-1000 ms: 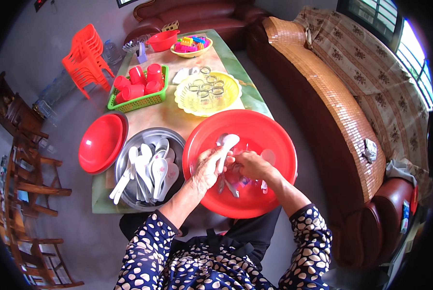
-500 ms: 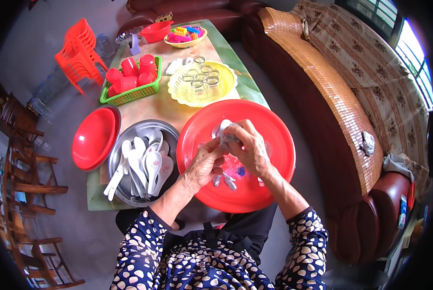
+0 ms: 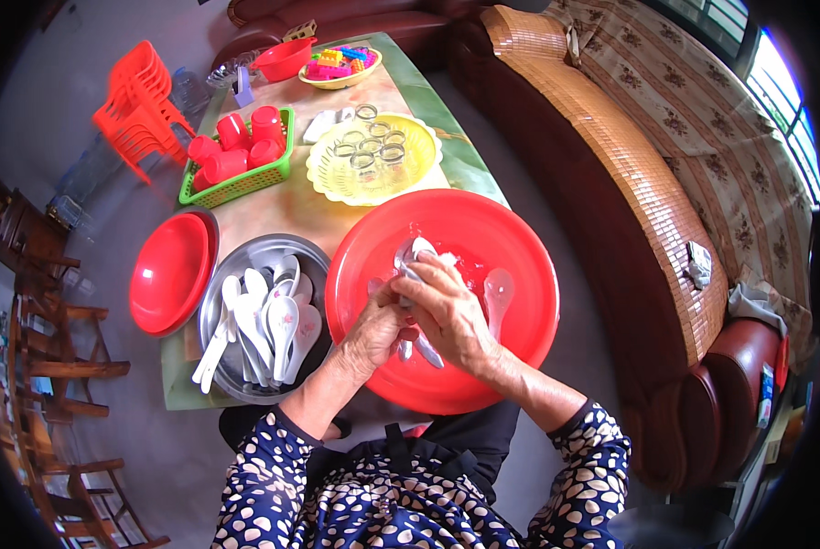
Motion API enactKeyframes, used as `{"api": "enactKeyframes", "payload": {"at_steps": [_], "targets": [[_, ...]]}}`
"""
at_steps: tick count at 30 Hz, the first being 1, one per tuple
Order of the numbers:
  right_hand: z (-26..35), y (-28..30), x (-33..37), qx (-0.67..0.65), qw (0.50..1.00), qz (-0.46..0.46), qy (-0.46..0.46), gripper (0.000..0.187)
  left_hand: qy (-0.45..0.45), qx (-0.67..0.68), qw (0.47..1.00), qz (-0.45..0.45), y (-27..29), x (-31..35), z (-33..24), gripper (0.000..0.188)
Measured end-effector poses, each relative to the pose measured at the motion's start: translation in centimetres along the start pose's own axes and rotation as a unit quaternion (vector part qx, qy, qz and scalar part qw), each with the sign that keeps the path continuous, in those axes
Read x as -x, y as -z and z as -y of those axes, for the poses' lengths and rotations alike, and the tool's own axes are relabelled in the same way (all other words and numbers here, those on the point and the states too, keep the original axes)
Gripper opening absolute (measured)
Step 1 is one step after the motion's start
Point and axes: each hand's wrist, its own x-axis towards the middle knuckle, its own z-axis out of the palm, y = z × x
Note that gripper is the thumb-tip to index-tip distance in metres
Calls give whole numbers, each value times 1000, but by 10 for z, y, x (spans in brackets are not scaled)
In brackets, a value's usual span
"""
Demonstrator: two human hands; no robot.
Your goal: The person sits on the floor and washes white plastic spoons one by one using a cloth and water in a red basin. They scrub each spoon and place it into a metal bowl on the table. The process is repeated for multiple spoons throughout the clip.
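Over the red basin [image 3: 529, 339] my two hands are close together, fingers curled round a spoon [image 3: 423, 245] whose pale bowl shows beyond the fingertips. My left hand [image 3: 375, 331] pinches it from the left, while my right hand [image 3: 448, 316] wraps over it from above; its handle is mostly hidden. A translucent spoon [image 3: 498, 297] leans inside the basin to the right of my right hand. Metal spoon parts [image 3: 428, 352] show below my fingers. To the left, a grey metal bowl [image 3: 210, 306] holds several white spoons [image 3: 282, 325], some with floral prints.
Red basins [image 3: 167, 274] are stacked at left. Farther off stand a green basket [image 3: 245, 188] of red cups [image 3: 222, 166], a yellow tray [image 3: 337, 190] with glass rings or cups [image 3: 371, 145], and a dish of toy blocks [image 3: 337, 64]. A long sofa [image 3: 556, 183] runs along the right.
My right hand has come down and closer over the left. The translucent spoon at the basin's right side now shows plainly. The view has shifted slightly.
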Motion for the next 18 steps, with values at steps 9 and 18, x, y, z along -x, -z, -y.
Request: {"api": "enactKeyframes", "payload": {"at_steps": [9,18], "targets": [[-23,3,-29,-121,969,-64,-208,26,32,93,994,53,-6,-3,-6,17],[4,-9,-19,88,982,-86,-140,25,-11,249,967,47,13,-25,19,25]]}}
